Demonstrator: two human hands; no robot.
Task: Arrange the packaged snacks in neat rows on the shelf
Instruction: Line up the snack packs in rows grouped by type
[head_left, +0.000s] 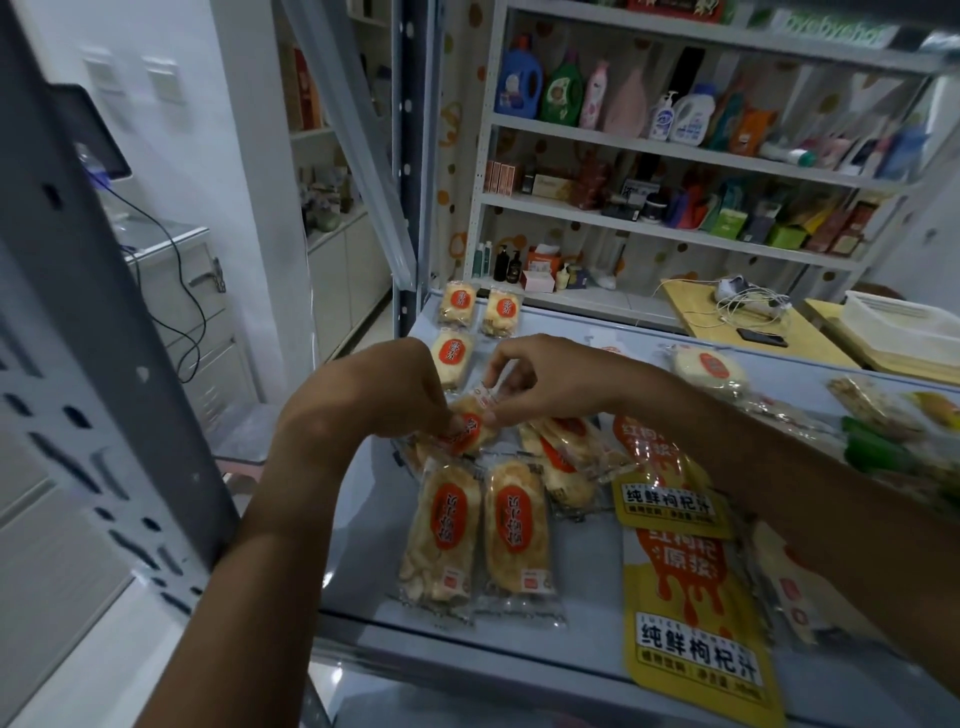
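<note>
Both hands, left (400, 395) and right (545, 379), pinch one snack packet (470, 423) above the shelf (374, 499)

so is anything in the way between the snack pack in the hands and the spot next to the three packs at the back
Nothing visible. The held pack is gripped by both hands, left hand and right hand, and the bare shelf right of the back packs lies open.

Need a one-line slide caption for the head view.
Both hands, left hand and right hand, pinch one rice cracker packet above a loose pile on the shelf, beside two yellow juice pouches.
</note>
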